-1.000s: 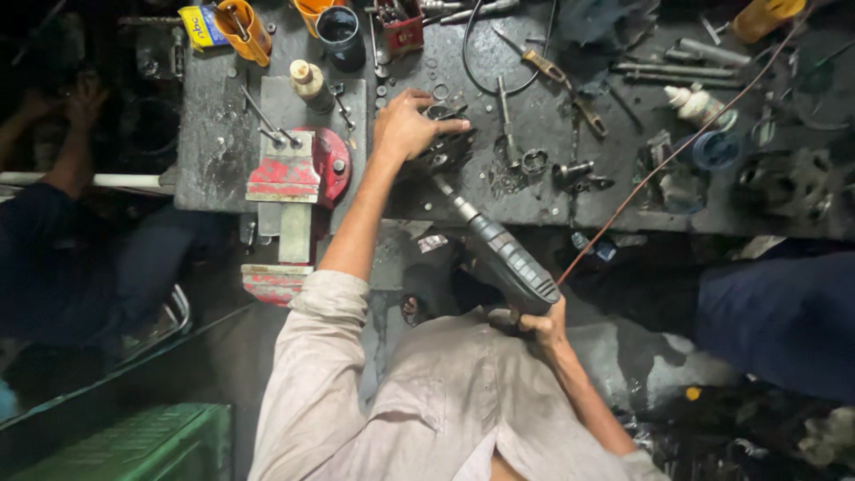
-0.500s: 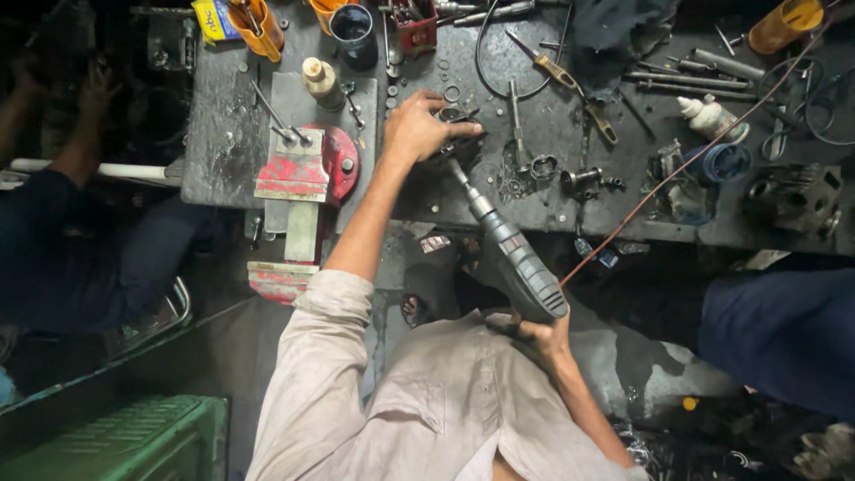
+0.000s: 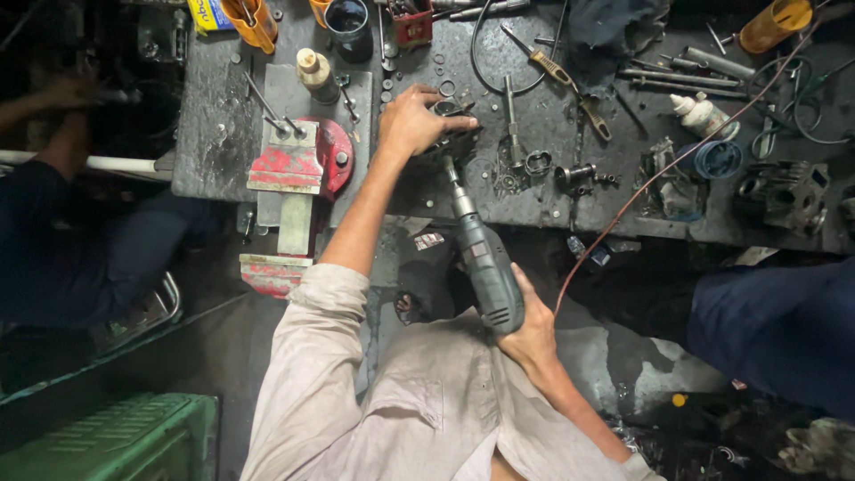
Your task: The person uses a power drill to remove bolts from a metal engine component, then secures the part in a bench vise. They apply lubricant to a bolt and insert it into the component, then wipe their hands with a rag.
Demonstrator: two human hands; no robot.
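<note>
Left hand [image 3: 411, 120] pressed down on a small dark metal part [image 3: 454, 138] on the workbench [image 3: 205, 134], fingers curled over it and clamping it in place, just to the right of the red bench vise [image 3: 298, 165]. Right hand [image 3: 525, 334] wrapped tight around the rear grip of a grey-green electric drill [image 3: 485, 272], down below the bench edge and right of the vise's lower jaw. Drill angled up and slightly left, its chuck and bit [image 3: 452, 178] meeting the metal part right under the left hand's fingers. Thin red cord [image 3: 659, 178] running from near the drill's rear up and away to the right across the bench.

Vise bolted at the bench's front edge, left of the metal part, its slide hanging down past the edge. Above the vise, a small cream bottle [image 3: 313, 69] and a dark cup [image 3: 349, 25]. Well to the right of the vise, loose washers, a wooden-handled screwdriver [image 3: 557, 71], a white squeeze bottle [image 3: 699, 114] and a roll of blue tape [image 3: 720, 158]. Far right of the vise, a grimy engine casting [image 3: 788, 196]. Far left of the vise, another person's arm [image 3: 62, 125] in a dark sleeve. Below and left of the vise, a green crate [image 3: 116, 441].
</note>
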